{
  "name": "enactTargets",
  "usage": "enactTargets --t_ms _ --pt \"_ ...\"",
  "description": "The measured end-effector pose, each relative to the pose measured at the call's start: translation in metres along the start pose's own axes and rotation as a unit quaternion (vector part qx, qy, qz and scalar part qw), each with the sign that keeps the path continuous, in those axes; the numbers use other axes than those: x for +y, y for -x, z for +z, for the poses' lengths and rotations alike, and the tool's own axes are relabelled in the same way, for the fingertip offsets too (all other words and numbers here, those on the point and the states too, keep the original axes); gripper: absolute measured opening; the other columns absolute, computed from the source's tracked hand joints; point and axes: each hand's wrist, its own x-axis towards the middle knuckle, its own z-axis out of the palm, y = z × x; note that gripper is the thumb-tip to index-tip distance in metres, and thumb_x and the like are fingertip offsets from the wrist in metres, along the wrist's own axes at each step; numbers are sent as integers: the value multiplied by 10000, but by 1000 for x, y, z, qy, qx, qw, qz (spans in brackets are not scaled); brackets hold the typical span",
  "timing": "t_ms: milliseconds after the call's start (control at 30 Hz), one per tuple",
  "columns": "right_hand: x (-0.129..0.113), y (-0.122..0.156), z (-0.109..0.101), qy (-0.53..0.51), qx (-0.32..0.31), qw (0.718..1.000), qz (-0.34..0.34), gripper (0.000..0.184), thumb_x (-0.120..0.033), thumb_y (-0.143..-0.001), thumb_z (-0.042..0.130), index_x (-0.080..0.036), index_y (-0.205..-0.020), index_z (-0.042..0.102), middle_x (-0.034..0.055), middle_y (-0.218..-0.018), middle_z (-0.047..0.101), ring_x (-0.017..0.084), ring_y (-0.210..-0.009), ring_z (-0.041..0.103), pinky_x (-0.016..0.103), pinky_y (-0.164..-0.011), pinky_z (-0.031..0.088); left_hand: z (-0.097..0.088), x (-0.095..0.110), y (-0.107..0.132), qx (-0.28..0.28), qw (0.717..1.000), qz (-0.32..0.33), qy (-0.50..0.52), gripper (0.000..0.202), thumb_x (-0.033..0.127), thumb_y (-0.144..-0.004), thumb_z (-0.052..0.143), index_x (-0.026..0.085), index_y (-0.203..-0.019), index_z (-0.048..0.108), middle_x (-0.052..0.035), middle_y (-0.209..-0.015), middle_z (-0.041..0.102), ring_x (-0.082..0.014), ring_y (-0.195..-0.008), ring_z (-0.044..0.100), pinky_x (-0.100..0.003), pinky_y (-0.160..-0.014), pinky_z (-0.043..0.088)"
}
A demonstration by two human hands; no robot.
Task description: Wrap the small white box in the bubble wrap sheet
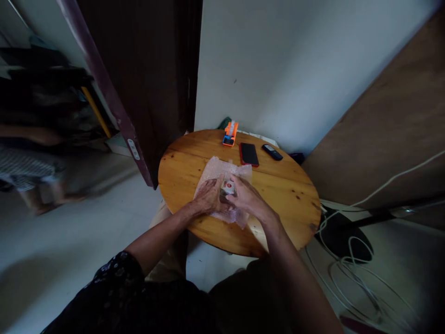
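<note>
A small white-topped box (228,185) with a red mark lies on a sheet of bubble wrap (212,169) on the round wooden table. My left hand (209,195) rests on the wrap at the box's left side, fingers stretched out and the thumb along the box's edge. From the right, my right hand (245,195) curves round the box, with fingers at its far side and thumb at its near side. The box's lower part is partly covered by my hands.
Toward the table's (285,195) far edge are an orange tape dispenser (230,133), a red-edged dark phone (249,154) and a black keypad phone (272,151). A dark door (139,69) stands left. Coiled cables (358,273) lie right. A blurred person (31,162) is at far left.
</note>
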Motion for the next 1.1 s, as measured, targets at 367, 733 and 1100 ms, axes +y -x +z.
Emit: enactTargets --t_ms 367,733,1100 --pt "11 9 18 7 27 998 56 587 -192 -806 617 -176 -1388 539 137 -1272 670 264 -1072 656 393 -951 516 -1 2 -1 10 1000 13 -3 1187 522 -640 811 128 -1573 193 -207 -1442 531 -371 -1372 474 -486 -1154 353" --pt "25 22 4 -138 120 974 132 551 -246 -757 635 -222 -1306 585 83 -1168 709 228 -935 689 405 -867 567 -1 1 1 -6 999 21 -25 1115 512 -668 770 96 -1551 231 -216 -1477 499 -357 -1405 436 -459 -1174 332" --pt "104 43 -25 70 216 936 268 556 -307 -791 603 -155 -1324 567 177 -1247 668 342 -1136 610 536 -1017 459 0 0 4 -31 994 61 -86 935 586 -753 681 166 -1521 353 -162 -1549 435 -338 -1454 361 -461 -1215 254"
